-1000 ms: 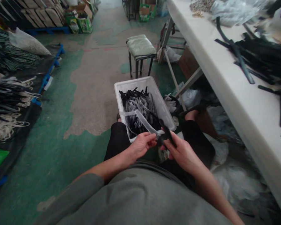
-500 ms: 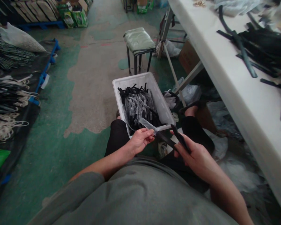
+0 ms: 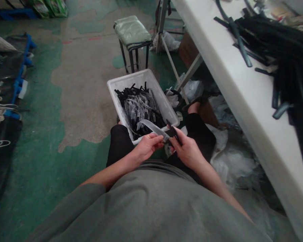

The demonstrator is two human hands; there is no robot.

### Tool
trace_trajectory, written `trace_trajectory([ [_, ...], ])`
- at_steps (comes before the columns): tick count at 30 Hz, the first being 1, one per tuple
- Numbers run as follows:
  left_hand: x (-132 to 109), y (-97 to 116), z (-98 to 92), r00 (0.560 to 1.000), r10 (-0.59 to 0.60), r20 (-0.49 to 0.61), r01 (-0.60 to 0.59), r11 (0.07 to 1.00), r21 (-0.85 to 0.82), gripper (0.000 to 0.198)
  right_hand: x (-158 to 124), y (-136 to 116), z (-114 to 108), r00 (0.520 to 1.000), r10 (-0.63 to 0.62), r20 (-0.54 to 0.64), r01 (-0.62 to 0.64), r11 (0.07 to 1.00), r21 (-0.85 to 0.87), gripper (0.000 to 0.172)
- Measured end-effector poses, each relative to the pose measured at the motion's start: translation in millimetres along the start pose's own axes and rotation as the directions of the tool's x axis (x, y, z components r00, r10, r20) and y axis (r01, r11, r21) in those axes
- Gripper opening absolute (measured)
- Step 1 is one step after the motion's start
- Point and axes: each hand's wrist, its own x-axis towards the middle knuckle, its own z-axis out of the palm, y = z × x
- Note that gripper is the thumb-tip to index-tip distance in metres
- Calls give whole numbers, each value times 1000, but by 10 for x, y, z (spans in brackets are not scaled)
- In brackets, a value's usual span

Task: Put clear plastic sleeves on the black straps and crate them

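A clear plastic sleeve (image 3: 153,127) is pinched near its lower end between the thumb and fingers of my left hand (image 3: 148,146). Its other end curves out over the bin. My right hand (image 3: 188,149) is closed around a black strap (image 3: 175,132), one end of which sticks up past the fingers. Both hands are close together, and the sleeve's near end meets the strap between them; the exact overlap is hard to see. Just beyond is a white plastic bin (image 3: 112,88) between my knees, holding many black strips (image 3: 131,92), several of them in clear plastic.
On the right, a white table (image 3: 232,89) carries a heap of black straps (image 3: 282,43). Beyond the bin stands a padded stool (image 3: 132,30). Plastic bags (image 3: 232,164) lie under the table. A blue pallet (image 3: 20,77) with bundled cords is on the left.
My right hand has moved closer to my left, and less of the strap shows between them. The view has shifted a little to the right.
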Motion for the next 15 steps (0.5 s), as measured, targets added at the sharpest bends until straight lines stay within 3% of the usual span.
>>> trace_trajectory([
  [3, -51, -72, 93, 993, 43, 114, -49, 998, 46, 18, 120, 24, 115, 999, -51, -17, 53, 994, 100, 40],
  [6, 54, 62, -12, 990, 2, 142, 13, 994, -106, 22, 80, 83, 51, 999, -40, 10, 38, 988, 152, 39],
  [8, 233, 288, -183, 999, 14, 33, -5, 965, -262, 25, -32, 169, -48, 999, 27, 36, -32, 991, 129, 42],
  [10, 456, 609, -380, 986, 80, -149, -128, 927, -353, 32, -168, 293, -131, 990, 119, 81, -127, 987, 98, 43],
  [13, 723, 1156, -594, 899, 219, -380, -354, 874, -334, 32, -325, 503, -148, 955, 242, 174, -259, 962, 83, 44],
  [15, 794, 1438, -628, 822, 337, -460, -483, 840, -248, 24, -361, 608, -84, 929, 287, 234, -317, 944, 98, 46],
])
